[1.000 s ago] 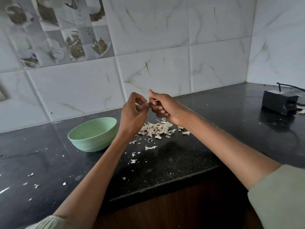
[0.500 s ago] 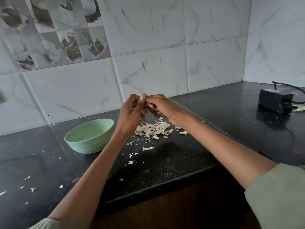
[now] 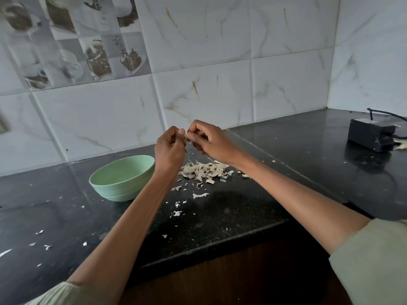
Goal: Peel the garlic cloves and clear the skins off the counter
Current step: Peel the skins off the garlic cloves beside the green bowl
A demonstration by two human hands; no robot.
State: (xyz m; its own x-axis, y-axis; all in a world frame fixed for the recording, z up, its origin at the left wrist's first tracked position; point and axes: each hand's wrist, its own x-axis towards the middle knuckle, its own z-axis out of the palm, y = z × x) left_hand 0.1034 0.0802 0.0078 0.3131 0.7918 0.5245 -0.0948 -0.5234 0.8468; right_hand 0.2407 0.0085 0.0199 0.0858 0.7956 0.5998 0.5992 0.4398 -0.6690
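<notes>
My left hand (image 3: 170, 148) and my right hand (image 3: 208, 140) meet above the black counter (image 3: 242, 216). Together they pinch a small pale garlic clove (image 3: 186, 135), of which only a sliver shows between the fingertips. Under the hands lies a heap of pale garlic skins (image 3: 203, 170). Smaller skin flakes (image 3: 176, 213) are scattered over the counter toward the front edge and to the left. A mint green bowl (image 3: 123, 177) stands left of the heap, beside my left forearm; its inside is not visible from here.
A black box with a cable (image 3: 372, 134) sits at the back right near the corner of the tiled wall. More skin bits (image 3: 399, 145) lie beside it. The counter's front edge (image 3: 209, 252) runs below my forearms.
Both hands stay together at the same spot over the heap. The fingers have shifted on the clove; the left thumb now points up against the right fingertips.
</notes>
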